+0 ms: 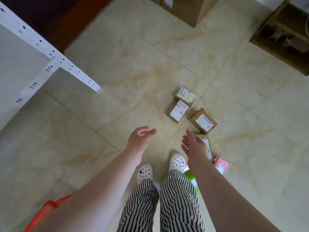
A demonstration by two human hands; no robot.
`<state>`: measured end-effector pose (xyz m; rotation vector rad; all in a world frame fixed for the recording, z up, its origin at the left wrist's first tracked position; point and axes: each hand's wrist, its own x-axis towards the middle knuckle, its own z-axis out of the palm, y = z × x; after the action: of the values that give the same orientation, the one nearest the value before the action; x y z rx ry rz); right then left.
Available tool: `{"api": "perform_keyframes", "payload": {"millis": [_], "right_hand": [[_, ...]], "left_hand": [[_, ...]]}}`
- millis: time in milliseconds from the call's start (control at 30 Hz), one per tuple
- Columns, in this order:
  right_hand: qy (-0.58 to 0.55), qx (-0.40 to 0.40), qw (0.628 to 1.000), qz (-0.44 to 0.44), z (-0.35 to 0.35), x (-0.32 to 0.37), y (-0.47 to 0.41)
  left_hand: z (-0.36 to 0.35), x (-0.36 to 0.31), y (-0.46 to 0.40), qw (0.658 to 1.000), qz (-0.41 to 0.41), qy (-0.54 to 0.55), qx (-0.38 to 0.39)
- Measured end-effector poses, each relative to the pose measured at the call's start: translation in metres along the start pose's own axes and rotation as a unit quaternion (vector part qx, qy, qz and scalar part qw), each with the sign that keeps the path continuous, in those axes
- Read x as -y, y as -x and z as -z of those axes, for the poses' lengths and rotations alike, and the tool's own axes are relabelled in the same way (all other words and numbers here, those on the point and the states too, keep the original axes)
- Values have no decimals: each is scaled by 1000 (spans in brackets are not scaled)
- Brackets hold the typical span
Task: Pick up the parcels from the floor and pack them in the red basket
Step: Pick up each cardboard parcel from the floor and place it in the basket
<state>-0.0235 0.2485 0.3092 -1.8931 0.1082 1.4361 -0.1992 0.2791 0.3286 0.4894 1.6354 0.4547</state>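
Red basket (48, 213): only a corner shows at the near left, beside the left arm; its inside is out of view, so I cannot tell what is packed already.
Left hand (139, 142): fingers loose and apart, holding nothing, above bare floor.
Right hand (194, 147): fingers straight and spread, holding nothing, above the nearest parcels.
Near parcels: a pink packet (221, 164) and a green-and-white item (192, 178) lie right of the feet, with a flat labelled parcel (207, 149) partly hidden by the right hand.
Far parcels: three small brown boxes, (203, 121), (178, 111) and (186, 94), lie just beyond.
Progress: at least six parcels remain on the floor; most of the packing appears still to do.
Background: large cartons (185, 9) stand at the far wall.
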Motion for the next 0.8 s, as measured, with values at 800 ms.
{"api": "perform_keyframes", "payload": {"millis": [800], "right_hand": [[171,-24,984,-40,-53,-61,-391]], "left_hand": [[-169,77,-368,979,-18,-191,63]]}}
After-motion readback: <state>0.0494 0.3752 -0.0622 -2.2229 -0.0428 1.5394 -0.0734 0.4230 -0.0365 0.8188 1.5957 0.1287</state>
